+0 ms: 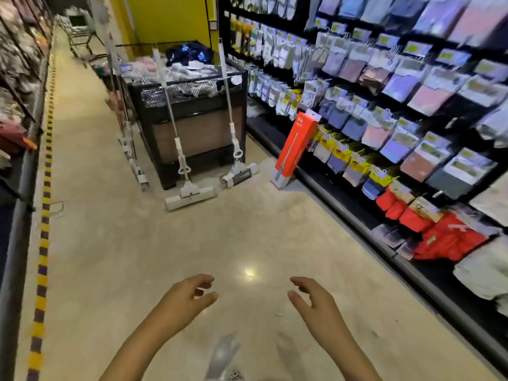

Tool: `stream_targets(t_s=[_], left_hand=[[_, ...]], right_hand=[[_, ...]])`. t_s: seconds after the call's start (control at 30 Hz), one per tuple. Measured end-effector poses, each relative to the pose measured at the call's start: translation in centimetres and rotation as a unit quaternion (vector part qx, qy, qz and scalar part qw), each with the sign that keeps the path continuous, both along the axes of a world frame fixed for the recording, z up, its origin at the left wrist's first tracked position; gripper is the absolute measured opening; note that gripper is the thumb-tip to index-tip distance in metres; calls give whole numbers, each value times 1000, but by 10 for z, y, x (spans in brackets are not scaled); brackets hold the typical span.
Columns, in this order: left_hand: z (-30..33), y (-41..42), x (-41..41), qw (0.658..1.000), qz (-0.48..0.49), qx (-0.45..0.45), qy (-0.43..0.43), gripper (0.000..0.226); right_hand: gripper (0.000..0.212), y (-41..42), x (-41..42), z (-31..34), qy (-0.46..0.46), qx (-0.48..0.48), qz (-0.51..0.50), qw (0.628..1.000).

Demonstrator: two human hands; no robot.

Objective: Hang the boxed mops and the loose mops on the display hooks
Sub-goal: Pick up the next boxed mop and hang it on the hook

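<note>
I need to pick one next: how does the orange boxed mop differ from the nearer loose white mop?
The orange boxed mop is sealed in a carton and leans on the sock shelving at right; the nearer loose white mop is unpacked, with bare handle and sponge head, and leans on the black bin. The box looks shorter than the loose mop's full pole. Both stand on the floor, unhung, beyond both empty hands.
</note>
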State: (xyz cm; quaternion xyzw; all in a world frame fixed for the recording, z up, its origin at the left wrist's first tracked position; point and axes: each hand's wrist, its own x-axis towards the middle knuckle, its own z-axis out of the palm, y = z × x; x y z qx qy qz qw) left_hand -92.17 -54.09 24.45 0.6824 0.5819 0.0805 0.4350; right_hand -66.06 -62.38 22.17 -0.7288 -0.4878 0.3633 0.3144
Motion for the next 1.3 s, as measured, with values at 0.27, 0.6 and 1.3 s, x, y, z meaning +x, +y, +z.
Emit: stream_targets(t_s=[0.27, 0.6, 1.3], left_hand=[[27, 170, 144, 992, -119, 22, -28, 42], [31, 344, 224, 998, -29, 16, -55, 36], [16, 802, 306, 998, -67, -8, 7, 35]], right_hand=[[18, 107, 100, -22, 68, -16, -124, 990], [20, 333, 199, -3, 72, 23, -44, 996], [20, 727, 295, -28, 61, -29, -169, 983]])
